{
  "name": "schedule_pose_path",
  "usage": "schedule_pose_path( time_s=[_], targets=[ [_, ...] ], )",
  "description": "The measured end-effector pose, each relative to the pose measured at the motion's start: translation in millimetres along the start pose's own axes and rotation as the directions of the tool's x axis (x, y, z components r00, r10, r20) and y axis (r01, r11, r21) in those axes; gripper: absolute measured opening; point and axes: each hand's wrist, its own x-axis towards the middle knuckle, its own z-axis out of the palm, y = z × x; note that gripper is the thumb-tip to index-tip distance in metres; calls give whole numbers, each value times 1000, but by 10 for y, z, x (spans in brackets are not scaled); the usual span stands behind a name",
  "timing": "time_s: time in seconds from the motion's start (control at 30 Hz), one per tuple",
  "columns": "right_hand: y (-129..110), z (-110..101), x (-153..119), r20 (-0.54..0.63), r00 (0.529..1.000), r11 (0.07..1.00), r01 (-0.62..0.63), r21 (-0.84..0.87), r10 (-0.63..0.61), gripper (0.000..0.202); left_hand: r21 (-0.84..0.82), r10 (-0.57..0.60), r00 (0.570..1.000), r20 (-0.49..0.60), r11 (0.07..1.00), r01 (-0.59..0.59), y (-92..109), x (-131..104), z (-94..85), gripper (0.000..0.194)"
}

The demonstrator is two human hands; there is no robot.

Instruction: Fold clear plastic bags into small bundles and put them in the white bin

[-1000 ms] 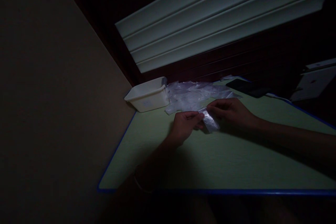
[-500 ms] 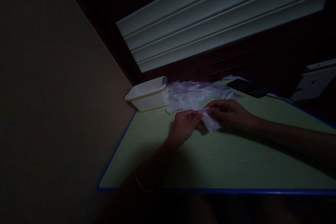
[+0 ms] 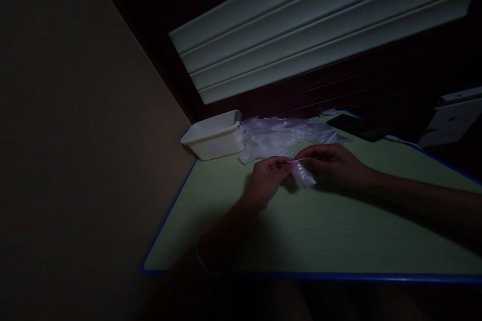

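A small clear plastic bag [image 3: 304, 176] hangs between my two hands, just above the green table [image 3: 339, 230]. My left hand [image 3: 268, 178] pinches the left end of its upper edge between thumb and fingers. On the other side, my right hand [image 3: 331, 161] has its fingers closed on the right end of that edge. The edge shows as a thin pale line between the fingertips. Behind my hands lies a pile of clear plastic bags [image 3: 274, 135]. Whatever the held bag contains is too dim to make out.
A white plastic bin [image 3: 214, 143] stands at the back left, beside the pile and near the wall. A dark flat object [image 3: 357, 127] lies at the back right, with a pale cable [image 3: 402, 140] near it. Blue edging borders the table.
The held bag has shifted slightly and its lower part now looks more creased. Both hands keep their grip in nearly the same place. The whole view has moved a little.
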Motion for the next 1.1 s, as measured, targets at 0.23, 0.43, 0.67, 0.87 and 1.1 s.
schedule_pose_path(
  time_s=[0.23,0.43,0.67,0.87,1.1],
  targets=[
    [9,-20,2,-47,998,994,44,-96,-48,22,-109,-94,990,109,988,106,41,-19,-6,28],
    [-14,-48,-35,35,980,932,196,-305,-194,22,-122,-70,988,141,989,87,49,-25,-13,30],
    [-13,-99,-46,134,943,869,333,-366,-305,24,-8,-57,992,114,998,58,-6,4,-32,37],
    [-38,-84,-44,47,985,930,170,-325,-164,30,10,-23,997,77,1000,23,30,-15,-6,34],
    [-7,-20,-28,89,996,974,-8,-227,29,28,43,-2,999,38,999,0,27,-28,21,36]
  ],
)
